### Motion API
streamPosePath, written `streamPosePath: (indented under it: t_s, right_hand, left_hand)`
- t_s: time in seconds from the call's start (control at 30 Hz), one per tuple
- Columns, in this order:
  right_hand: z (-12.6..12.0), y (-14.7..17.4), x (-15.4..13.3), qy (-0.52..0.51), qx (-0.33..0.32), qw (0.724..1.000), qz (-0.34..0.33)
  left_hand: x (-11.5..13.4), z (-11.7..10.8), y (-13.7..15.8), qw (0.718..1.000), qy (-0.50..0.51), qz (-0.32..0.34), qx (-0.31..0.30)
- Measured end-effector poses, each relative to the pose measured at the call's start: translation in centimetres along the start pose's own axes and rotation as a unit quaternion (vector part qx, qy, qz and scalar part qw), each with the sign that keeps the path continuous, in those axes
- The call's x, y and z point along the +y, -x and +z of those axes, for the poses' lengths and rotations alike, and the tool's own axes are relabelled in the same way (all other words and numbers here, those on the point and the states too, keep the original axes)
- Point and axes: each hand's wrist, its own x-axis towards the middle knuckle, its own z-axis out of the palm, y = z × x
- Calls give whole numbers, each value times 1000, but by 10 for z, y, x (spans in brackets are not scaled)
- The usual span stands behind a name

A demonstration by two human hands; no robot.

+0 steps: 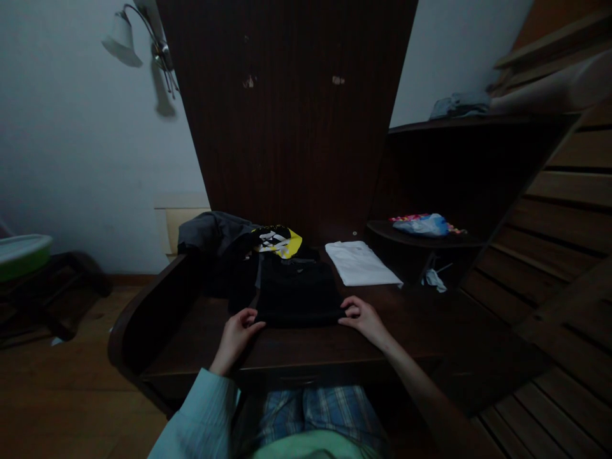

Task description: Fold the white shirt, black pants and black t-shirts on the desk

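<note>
A black shirt (299, 290) lies folded into a rough rectangle on the dark wooden dresser top (296, 347). My left hand (239, 331) pinches its near left corner between thumb and fingers. At the near right corner, my right hand (361, 319) grips the same cloth with thumb and fingertips. Just right of the shirt sits a folded white garment (361, 262), flat on the wood. Behind and to the left, a pile of dark clothes (215, 233) touches the shirt, with a yellow and black printed cloth (280, 241) on it.
A raised curved side (138, 319) bounds the dresser's left. On the right, a corner shelf (415, 236) holds a blue and white bundle (423, 224). A tall dark panel (291, 127) stands behind. A green-rimmed basin (23, 258) rests on a stool far left.
</note>
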Motion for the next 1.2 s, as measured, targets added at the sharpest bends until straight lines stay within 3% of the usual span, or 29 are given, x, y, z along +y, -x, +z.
streamPosePath:
  t_s: [0.13,0.33,0.77,1.2]
  right_hand:
    - [-1,0,-3,-24,-34,999,3]
    - [-6,-8,2,-105,-31,993,42]
    - [-6,2,-9,-49,-157,986,3]
    - [1,3,5,7,-122,992,-42]
  left_hand:
    - [4,-1,1,1000,-19,13,-4]
    - [2,0,1,999,-26,24,6]
    - [4,2,2,999,-22,35,1]
    - [1,2,0,996,-77,48,17]
